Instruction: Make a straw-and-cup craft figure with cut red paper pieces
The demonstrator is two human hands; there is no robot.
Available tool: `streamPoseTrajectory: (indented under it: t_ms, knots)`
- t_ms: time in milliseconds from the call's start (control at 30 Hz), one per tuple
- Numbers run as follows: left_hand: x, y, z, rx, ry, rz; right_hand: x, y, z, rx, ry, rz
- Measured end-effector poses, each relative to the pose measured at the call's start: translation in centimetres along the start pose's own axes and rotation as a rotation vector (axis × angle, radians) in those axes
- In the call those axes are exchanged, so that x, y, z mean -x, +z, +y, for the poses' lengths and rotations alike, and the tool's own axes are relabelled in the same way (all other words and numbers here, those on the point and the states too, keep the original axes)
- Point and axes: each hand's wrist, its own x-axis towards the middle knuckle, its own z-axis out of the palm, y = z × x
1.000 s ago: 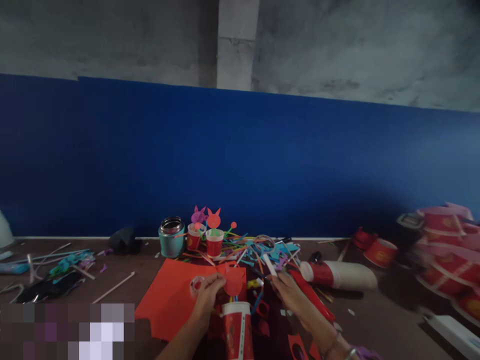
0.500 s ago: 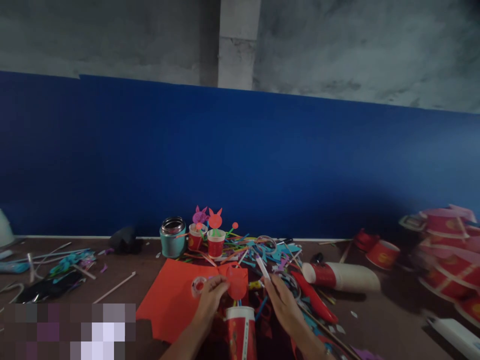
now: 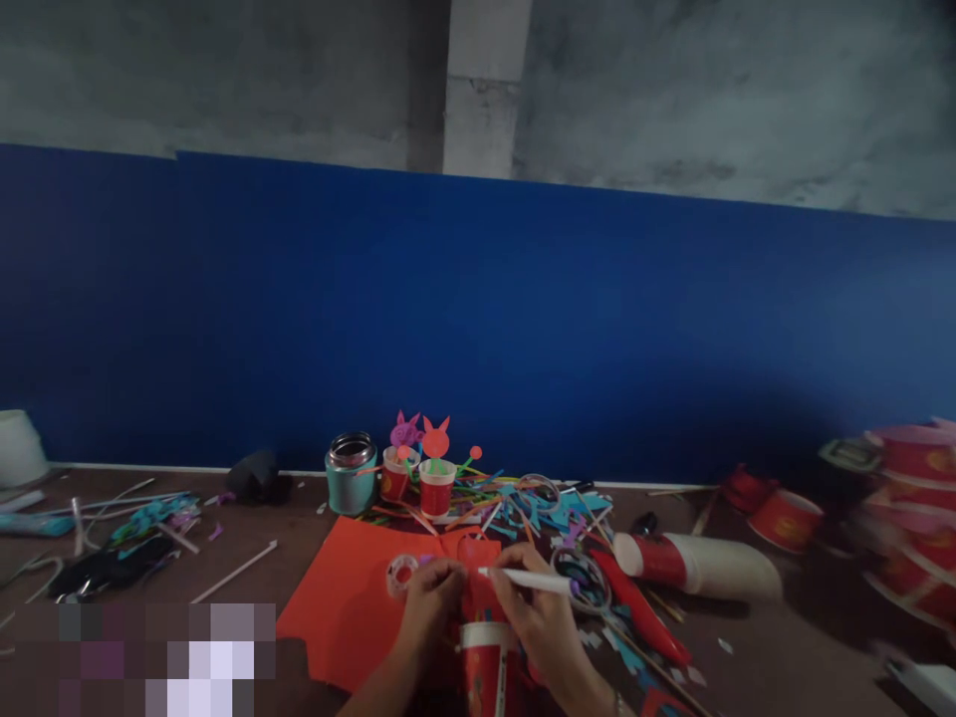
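My left hand pinches the edge of a red paper cutout standing above a red-and-white paper cup. In my right hand is a white marker, held level with its tip pointing left at the cutout. Whether the tip touches the paper I cannot tell. Beside my left hand, a roll of clear tape rests on a red paper sheet. Behind stand a cup with a red paper animal head and one with a purple head.
A turquoise metal jar stands at the back. Straws and blue paper scraps lie behind my hands. To the right are a stack of paper cups on its side, a red pouch-like object and piled red cups.
My right hand has turned the marker from upright to level and brought it left to the red cutout. My left hand stays at the cutout's edge. The view has shifted slightly.
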Motion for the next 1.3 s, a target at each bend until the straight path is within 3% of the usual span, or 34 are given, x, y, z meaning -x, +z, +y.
streamPoseTrajectory:
  t_ms: [233,500,1300]
  knots:
    - [0.3,0.2,-0.1,-0.01,0.003,0.001,1.1,1.0,1.6,0.061,-0.049,0.003]
    - [1.2,0.4,1.0,-0.049,0.038,0.007,1.2,1.1,1.4,0.127,-0.116,0.024]
    - [1.9,0.7,1.9,-0.054,0.045,0.005,1.4,1.3,1.8,0.102,-0.083,-0.014]
